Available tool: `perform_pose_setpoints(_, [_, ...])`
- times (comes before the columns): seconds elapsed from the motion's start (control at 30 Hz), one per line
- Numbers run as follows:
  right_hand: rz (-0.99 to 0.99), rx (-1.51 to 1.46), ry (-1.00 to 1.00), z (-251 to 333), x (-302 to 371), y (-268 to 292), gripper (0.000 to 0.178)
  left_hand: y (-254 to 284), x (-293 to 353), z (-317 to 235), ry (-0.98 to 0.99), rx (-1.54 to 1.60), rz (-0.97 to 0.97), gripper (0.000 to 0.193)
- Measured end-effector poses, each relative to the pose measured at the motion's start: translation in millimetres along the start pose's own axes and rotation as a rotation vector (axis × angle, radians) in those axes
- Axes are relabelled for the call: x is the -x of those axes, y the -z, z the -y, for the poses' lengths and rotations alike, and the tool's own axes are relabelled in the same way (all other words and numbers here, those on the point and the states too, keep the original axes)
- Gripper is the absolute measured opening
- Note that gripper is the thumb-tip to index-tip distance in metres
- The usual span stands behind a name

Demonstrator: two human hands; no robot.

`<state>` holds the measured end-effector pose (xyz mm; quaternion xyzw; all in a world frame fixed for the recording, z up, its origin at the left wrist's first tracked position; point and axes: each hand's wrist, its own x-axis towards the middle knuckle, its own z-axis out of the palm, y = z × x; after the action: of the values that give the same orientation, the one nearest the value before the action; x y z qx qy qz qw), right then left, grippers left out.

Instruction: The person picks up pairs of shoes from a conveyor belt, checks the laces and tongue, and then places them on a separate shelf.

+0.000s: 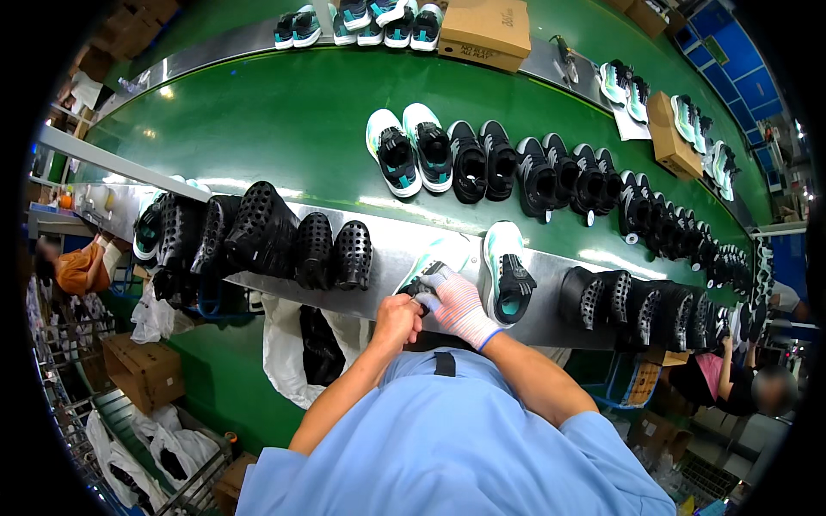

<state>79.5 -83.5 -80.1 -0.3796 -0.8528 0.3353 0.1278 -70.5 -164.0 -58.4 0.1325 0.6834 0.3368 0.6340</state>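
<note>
A white and mint sneaker (pixel 441 253) with a black upper lies on the metal ledge in front of me, its toe pointing away. My left hand (pixel 397 322), bare, has its fingers closed at the opening end of this sneaker. From the right, my right hand (pixel 462 308), in a white glove with orange stripes, grips the black part around the opening. Both hands meet there and cover most of it, so the exact finger hold is hidden. Just right of them stands a matching sneaker (pixel 508 273), untouched, its dark opening and teal insole toward me.
Black perforated shoe-shaped forms (pixel 353 255) stand on the metal ledge (pixel 404 230) at left, with more forms (pixel 585 297) at right. Beyond, sneaker pairs (pixel 467 163) line the green belt (pixel 258 112). A cardboard box (pixel 486 30) sits at the far side; a white bag (pixel 284 353) hangs below.
</note>
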Motion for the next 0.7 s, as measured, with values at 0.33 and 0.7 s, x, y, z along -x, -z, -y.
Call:
perform_pose_setpoints(0.33, [-0.18,-0.058,-0.368,29.9,4.1,-19.7,0.034,3.1,-2.4,2.2,-0.032,0.021,0.028,0.029])
perform_pose_setpoints(0.7, [-0.707,0.017,-0.599,-18.1,104.3,100.2,0.028,-8.6,52.2,-22.6,-0.713,-0.905,-0.447,0.02])
